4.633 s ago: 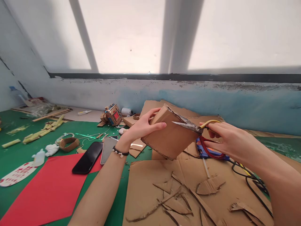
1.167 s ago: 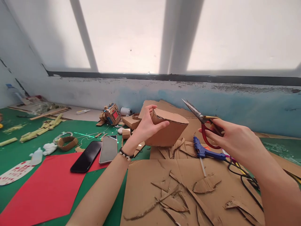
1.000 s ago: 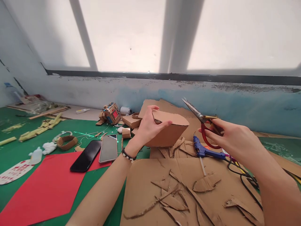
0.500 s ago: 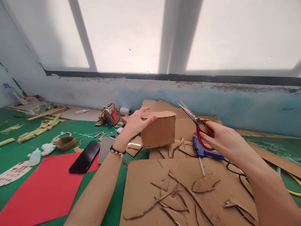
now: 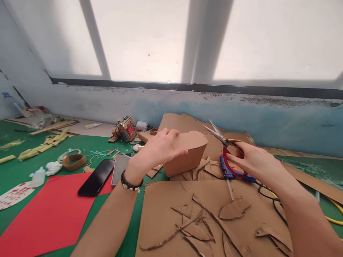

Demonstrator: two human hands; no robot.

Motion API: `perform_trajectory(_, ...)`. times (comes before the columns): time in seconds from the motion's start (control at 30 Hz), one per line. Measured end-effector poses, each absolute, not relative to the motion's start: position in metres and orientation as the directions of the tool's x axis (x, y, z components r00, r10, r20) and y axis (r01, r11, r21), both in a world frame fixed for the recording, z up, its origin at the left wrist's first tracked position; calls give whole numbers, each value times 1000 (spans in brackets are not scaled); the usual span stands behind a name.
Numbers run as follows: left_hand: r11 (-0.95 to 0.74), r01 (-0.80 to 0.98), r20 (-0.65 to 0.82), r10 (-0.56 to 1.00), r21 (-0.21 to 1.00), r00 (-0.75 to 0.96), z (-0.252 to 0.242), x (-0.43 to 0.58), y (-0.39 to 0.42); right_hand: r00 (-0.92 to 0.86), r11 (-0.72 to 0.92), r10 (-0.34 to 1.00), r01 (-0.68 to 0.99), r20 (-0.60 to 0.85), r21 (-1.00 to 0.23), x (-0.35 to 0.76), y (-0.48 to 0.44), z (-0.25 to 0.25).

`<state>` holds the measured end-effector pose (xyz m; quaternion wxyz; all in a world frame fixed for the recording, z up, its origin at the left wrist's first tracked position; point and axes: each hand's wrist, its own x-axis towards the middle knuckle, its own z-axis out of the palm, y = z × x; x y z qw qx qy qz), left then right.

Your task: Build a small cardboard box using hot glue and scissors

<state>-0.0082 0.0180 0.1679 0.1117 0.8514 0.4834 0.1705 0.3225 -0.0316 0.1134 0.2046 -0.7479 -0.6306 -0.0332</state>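
A small cardboard box (image 5: 185, 160) with a curved top edge is gripped by my left hand (image 5: 160, 147), thumb on the near side and fingers over the far side. It is tilted, its top turned partly toward me. My right hand (image 5: 253, 157) holds scissors (image 5: 224, 141) by their red handle; the blades are parted and point up and left, apart from the box. Behind the scissors lies a blue glue gun (image 5: 227, 172), partly hidden by the handle. Below the box is a flat cardboard sheet (image 5: 158, 214) with several cut scraps (image 5: 198, 232).
At left lie red paper (image 5: 50, 217), a black phone (image 5: 96, 178), a second phone (image 5: 121, 166) and a cardboard ring (image 5: 75, 162). Farther back stands a small cardboard model (image 5: 125, 128). Cables (image 5: 278, 207) run at right. A wall (image 5: 171, 98) bounds the table behind.
My left hand has tipped the box and turned it, so more of its top shows. The scissors' blades have opened wider; my right hand stays near the same spot.
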Motion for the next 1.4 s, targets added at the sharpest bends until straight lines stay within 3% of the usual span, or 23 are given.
perform_trajectory(0.13,-511,779,266,858,363,438,168,-5,24,346,-322,934,924,88,-207,327,-34,116)
perform_trajectory(0.27,-405,773,301,910,488,286,179,-13,26,431,-426,902,897,15,-119,334,-39,116)
perform_trajectory(0.37,-382,646,327,921,661,211,183,-18,30,342,-342,939,928,-24,-148,329,-39,111)
perform_trajectory(0.47,-392,435,360,919,811,158,177,-20,43,129,-156,983,961,-130,-229,311,-37,104)
perform_trajectory(0.53,-369,226,355,929,901,101,167,-22,56,20,-63,985,966,-172,-250,296,-35,101)
perform_trajectory(0.6,-240,-59,245,966,969,87,154,-24,70,-40,-5,985,964,-167,-265,283,-33,97)
perform_trajectory(0.7,6,-333,76,970,943,233,134,-25,86,-107,60,986,945,-130,-323,273,-28,93)
perform_trajectory(0.87,235,-447,-24,903,863,429,113,-18,89,-136,120,991,898,-9,-423,279,-22,92)
perform_trajectory(1.03,406,-488,-56,810,773,584,113,-14,78,73,40,972,886,223,-462,297,-15,97)
perform_trajectory(1.1,439,-500,-50,786,746,616,113,-15,72,160,36,940,834,303,-550,298,-12,98)
perform_trajectory(1.23,488,-518,-40,754,703,656,103,-21,59,193,59,957,607,219,-792,279,-12,86)
perform_trajectory(1.4,483,-563,-21,771,671,637,72,-26,39,147,56,982,388,122,-920,240,-27,54)
